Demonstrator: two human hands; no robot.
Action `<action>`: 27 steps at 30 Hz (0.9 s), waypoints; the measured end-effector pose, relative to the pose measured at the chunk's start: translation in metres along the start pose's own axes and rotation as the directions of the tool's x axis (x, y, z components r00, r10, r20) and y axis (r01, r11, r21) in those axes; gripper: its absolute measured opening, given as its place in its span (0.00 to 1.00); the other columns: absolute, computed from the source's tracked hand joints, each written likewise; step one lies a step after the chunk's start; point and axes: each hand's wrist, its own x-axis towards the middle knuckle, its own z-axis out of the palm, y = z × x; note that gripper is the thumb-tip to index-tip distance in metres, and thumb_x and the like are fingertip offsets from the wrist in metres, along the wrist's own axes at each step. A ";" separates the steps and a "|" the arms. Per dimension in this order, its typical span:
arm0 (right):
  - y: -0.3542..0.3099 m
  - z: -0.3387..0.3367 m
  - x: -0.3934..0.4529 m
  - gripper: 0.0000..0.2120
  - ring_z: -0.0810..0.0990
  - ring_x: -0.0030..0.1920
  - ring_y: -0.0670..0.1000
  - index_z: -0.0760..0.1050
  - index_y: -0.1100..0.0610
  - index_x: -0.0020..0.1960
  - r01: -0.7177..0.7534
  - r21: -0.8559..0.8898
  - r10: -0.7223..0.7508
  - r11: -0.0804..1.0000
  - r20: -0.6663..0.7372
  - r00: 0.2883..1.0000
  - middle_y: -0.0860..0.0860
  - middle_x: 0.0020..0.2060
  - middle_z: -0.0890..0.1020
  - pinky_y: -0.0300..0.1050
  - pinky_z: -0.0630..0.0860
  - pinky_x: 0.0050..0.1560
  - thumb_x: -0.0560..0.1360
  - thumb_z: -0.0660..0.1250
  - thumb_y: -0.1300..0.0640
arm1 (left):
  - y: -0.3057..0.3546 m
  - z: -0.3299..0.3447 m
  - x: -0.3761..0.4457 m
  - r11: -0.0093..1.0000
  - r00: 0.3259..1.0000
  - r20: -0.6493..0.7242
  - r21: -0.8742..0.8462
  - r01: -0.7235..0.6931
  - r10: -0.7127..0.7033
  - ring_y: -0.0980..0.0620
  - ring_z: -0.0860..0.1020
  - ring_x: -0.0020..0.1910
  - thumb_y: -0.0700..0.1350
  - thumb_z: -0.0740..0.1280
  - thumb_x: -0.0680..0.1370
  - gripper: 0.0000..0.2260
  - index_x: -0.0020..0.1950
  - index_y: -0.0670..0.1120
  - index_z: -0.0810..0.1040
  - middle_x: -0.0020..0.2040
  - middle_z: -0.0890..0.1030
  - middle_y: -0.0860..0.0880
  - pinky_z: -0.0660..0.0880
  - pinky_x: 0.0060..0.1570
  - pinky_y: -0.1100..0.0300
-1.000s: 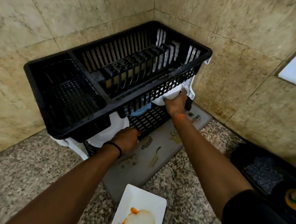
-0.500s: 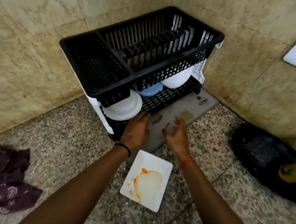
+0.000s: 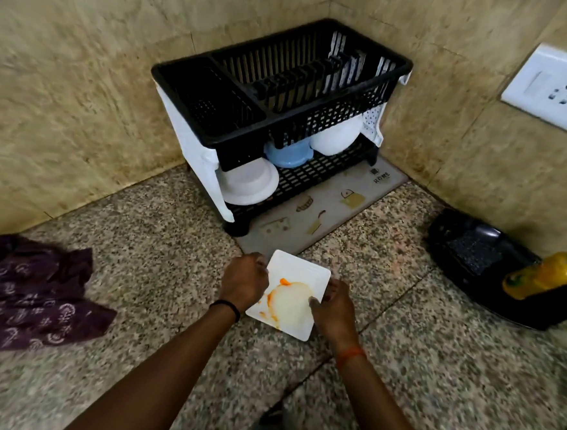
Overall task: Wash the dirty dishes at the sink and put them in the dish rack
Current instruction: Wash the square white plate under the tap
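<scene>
A white square plate (image 3: 296,276) smeared with orange sauce lies on the speckled stone counter (image 3: 157,273) in front of me. My left hand (image 3: 244,281) grips its left edge and my right hand (image 3: 332,307) grips its right edge. Behind it, in the wall corner, stands a two-tier black dish rack (image 3: 215,109) with white side panels. Its top basket looks empty. The lower tier holds a white bowl (image 3: 249,185), a blue bowl (image 3: 288,153) and another white bowl (image 3: 336,138).
A grey printed mat (image 3: 326,207) lies under and in front of the rack. A crumpled purple cloth (image 3: 25,294) sits at the left. At the right, a black tray (image 3: 473,258) holds a yellow bottle (image 3: 543,276). A white wall socket (image 3: 553,86) is mounted on the right wall.
Both hands drew back from the rack's lower tier to the dirty plate and took hold of its two sides. The view pulled back from the rack.
</scene>
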 end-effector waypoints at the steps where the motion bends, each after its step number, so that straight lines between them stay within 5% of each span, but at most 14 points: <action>1: -0.001 -0.002 -0.002 0.21 0.80 0.57 0.57 0.73 0.64 0.61 -0.021 -0.022 0.021 1.000 -0.002 1.000 0.60 0.57 0.81 0.44 0.75 0.53 0.69 0.70 0.69 | -0.001 0.001 -0.001 0.999 0.999 0.032 -0.011 0.039 -0.038 0.37 0.78 0.44 0.48 0.55 0.73 0.15 0.38 0.41 0.77 0.43 0.82 0.40 0.69 0.39 0.54; 6: -0.004 -0.009 -0.007 0.18 0.82 0.52 0.55 0.78 0.65 0.59 -0.031 -0.040 0.032 0.999 0.004 0.999 0.60 0.53 0.83 0.35 0.70 0.43 0.69 0.69 0.71 | -0.003 0.006 -0.005 0.970 0.975 0.126 -0.134 0.201 -0.185 0.43 0.80 0.51 0.40 0.69 0.72 0.06 0.47 0.41 0.83 0.48 0.84 0.44 0.74 0.48 0.57; 13: -0.011 -0.045 -0.011 0.14 0.81 0.51 0.57 0.77 0.61 0.53 0.007 0.118 -0.005 0.993 -0.014 1.000 0.59 0.49 0.82 0.55 0.78 0.55 0.69 0.70 0.72 | 0.019 -0.003 -0.020 0.848 0.969 0.136 -0.468 0.247 -0.207 0.44 0.80 0.47 0.35 0.70 0.73 0.05 0.47 0.41 0.81 0.45 0.83 0.41 0.75 0.49 0.55; 19: 0.002 -0.114 -0.037 0.15 0.81 0.54 0.60 0.76 0.63 0.57 0.005 0.248 0.013 0.969 -0.072 0.997 0.59 0.52 0.81 0.61 0.78 0.55 0.72 0.68 0.71 | 0.079 -0.009 -0.050 0.548 0.933 0.349 -0.764 0.341 -0.094 0.50 0.78 0.40 0.38 0.67 0.77 0.06 0.52 0.44 0.78 0.45 0.80 0.47 0.74 0.37 0.61; 22: 0.022 -0.162 -0.057 0.16 0.81 0.54 0.59 0.76 0.64 0.60 -0.010 0.299 0.046 0.954 -0.115 0.992 0.60 0.54 0.82 0.60 0.79 0.55 0.72 0.68 0.72 | 0.116 0.010 -0.068 0.478 0.880 0.472 -0.786 0.392 0.055 0.48 0.79 0.40 0.39 0.65 0.78 0.04 0.47 0.48 0.77 0.45 0.81 0.46 0.74 0.44 0.55; 27: 0.069 -0.251 -0.102 0.13 0.82 0.50 0.57 0.77 0.63 0.57 -0.010 0.386 0.110 0.922 -0.237 0.965 0.59 0.52 0.82 0.54 0.81 0.46 0.73 0.68 0.71 | 0.201 0.054 -0.108 0.454 0.751 0.616 -0.754 0.474 0.240 0.51 0.81 0.33 0.37 0.61 0.80 0.07 0.45 0.46 0.75 0.38 0.84 0.48 0.78 0.36 0.57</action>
